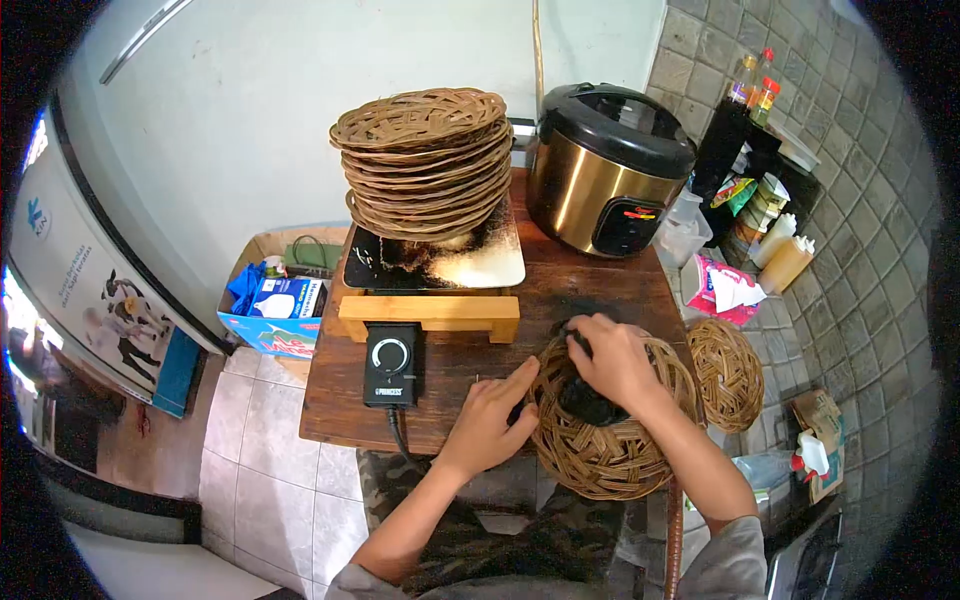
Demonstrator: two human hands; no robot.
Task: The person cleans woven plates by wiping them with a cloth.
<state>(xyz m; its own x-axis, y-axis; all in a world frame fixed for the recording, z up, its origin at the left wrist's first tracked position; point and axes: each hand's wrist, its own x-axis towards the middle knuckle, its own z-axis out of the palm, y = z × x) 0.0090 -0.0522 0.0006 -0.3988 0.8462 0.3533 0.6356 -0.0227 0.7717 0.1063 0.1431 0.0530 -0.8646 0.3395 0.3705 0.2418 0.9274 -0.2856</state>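
A round woven wicker plate (pixel 610 465) lies at the table's front right, its near part reaching past the edge. My left hand (pixel 490 415) is at the plate's left rim, with the index finger stretched along it and the thumb against it. Over the plate's upper middle, my right hand (pixel 610 365) is closed on a crumpled black cloth (pixel 590 402) pressed to the weave. Some of the cloth is hidden under the fingers. A tall stack of similar wicker plates (pixel 425 165) rests on a shiny dark flat-topped appliance (pixel 390 265) behind my hands.
A wooden stand (pixel 430 312) and a black dial control (pixel 390 365) with a cord are left of my hands. The rice cooker (pixel 610 170) stands at the back right. Another wicker plate (pixel 725 375), a tissue pack (pixel 722 288) and bottles (pixel 785 265) lie to the right.
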